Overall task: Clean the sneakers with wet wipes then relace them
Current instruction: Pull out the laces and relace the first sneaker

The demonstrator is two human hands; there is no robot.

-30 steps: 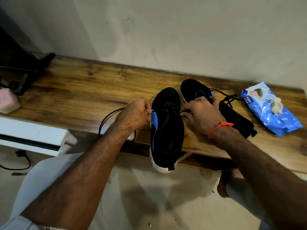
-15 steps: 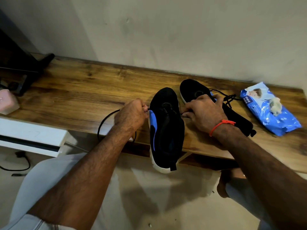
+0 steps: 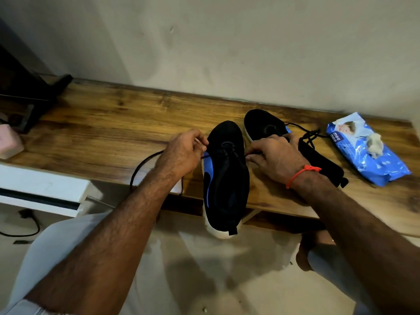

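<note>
Left grip: left hand (image 3: pixel 184 149) curled tight, pinching a black lace (image 3: pixel 145 163) at the left edge of the near sneaker (image 3: pixel 225 178)
Right grip: right hand (image 3: pixel 276 156) curled at the sneaker's right edge, fingertips on the lace end there; pinched or only pressed, cannot tell
Lace: threaded across the front eyelets, long slack looping left over the table (image 3: pixel 102 133) edge
Risk, slip: uneven pull likely to draw one end back out of its eyelet
Risk, fall: heel overhanging the table edge, so a hard tug could tip the sneaker to the floor
Risk, snag: hanging loop could catch on the edge
Near sneaker: black upper, blue side panel, white sole, toe toward the wall
Far sneaker (image 3: pixel 268 126): black, just beside, partly behind the right hand, laces loose
Wipes pack (image 3: pixel 366 153): blue, far right, a wipe poking out
</note>
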